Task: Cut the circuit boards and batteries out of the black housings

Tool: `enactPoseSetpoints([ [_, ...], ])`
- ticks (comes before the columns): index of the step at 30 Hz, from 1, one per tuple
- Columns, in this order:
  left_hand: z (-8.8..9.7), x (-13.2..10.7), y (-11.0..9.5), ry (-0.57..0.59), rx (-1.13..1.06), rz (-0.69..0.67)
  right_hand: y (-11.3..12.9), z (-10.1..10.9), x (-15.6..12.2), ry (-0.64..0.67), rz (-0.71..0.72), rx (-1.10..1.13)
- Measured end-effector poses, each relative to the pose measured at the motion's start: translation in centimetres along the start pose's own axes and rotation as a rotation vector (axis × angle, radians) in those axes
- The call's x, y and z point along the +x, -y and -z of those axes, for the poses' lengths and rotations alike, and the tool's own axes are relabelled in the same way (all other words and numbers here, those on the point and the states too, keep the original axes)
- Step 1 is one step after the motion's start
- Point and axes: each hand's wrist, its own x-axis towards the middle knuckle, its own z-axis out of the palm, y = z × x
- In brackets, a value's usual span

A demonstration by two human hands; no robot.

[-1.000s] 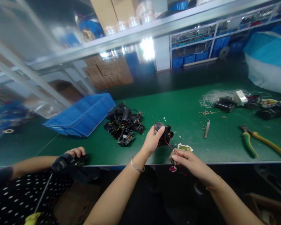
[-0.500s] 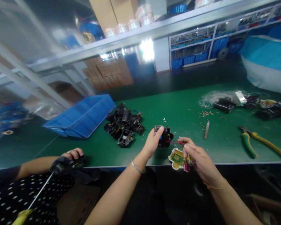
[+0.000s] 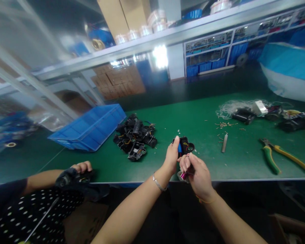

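My left hand is closed around the left side of a black plastic housing. Inside it are a blue part and thin coloured wires, and a round ring sticks out on its right. Against the front of the housing, my right hand has its fingers pinched together. A small magenta-handled object pokes out below those fingers; its kind is unclear. Under my right hand, only a pale edge of the cover with the circuit board shows at the table's edge.
Left of my hands lies a pile of black housings beside a blue bin. To the right are loose screws, a grey tube and pliers. At far left a co-worker's hand holds another housing, with a screwdriver below.
My right hand has moved left to the housing, covering most of the circuit-board cover. The red wire stretched between my hands no longer shows. The co-worker's screwdriver has come away from their housing.
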Motion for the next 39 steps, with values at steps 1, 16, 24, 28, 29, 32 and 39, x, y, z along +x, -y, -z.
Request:
enactPoseSetpoints([
  [1, -0.1, 0.0, -0.2, -0.022, 0.047, -0.009, -0.2, 0.0, -0.4, 0.013, 0.005, -0.039],
  [16, 1.6, -0.4, -0.4, 0.021, 0.909, -0.565, 1.2, 1.1, -0.3, -0.157, 0.075, -0.026],
  [24, 0.9, 0.8, -0.3, -0.075, 0.645, -0.505, -0.4, 0.3, -1.3, -0.171, 0.131, -0.267],
  [28, 1.2, 0.5, -0.3, -0.058, 0.745, -0.521, -0.5, 0.6, -1.2, -0.180, 0.120, -0.180],
  [29, 1.2, 0.4, -0.3, -0.054, 0.763, -0.520, -0.5, 0.7, -1.1, -0.183, 0.116, -0.159],
  [32, 1.1, 0.6, -0.5, -0.062, 0.709, -0.523, -0.5, 0.6, -1.3, -0.180, 0.143, -0.190],
  [39, -0.3, 1.8, 0.0, -0.064, 0.345, -0.160, -1.0, 0.6, -2.3, -0.075, 0.243, -0.440],
])
